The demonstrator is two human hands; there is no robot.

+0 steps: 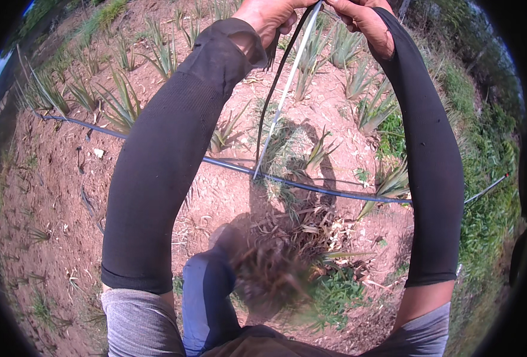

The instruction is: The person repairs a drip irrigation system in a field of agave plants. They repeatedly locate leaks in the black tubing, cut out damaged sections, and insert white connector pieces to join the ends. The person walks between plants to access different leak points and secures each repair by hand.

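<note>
At the top edge, my left hand point(268, 16) and my right hand point(362, 19) are raised close together, fingers closed, with some fingertips cut off by the frame. Between them is the upper end of a thin strip, whose white strand point(288, 86) slants down to a blue-black pipe point(311, 187) on the ground. Beside it a black strand point(269, 98) curves down to about the same spot on the pipe. Whether the two strands are one piece looped around the pipe, I cannot tell. Black sleeves cover both my forearms.
Spiky aloe-like plants point(123, 104) grow in rows on reddish soil. Dry leaves point(317, 229) and a blurred brown clump point(272, 268) lie below the pipe, near my blue-trousered leg point(207, 297). Green weeds point(490, 202) line the right side.
</note>
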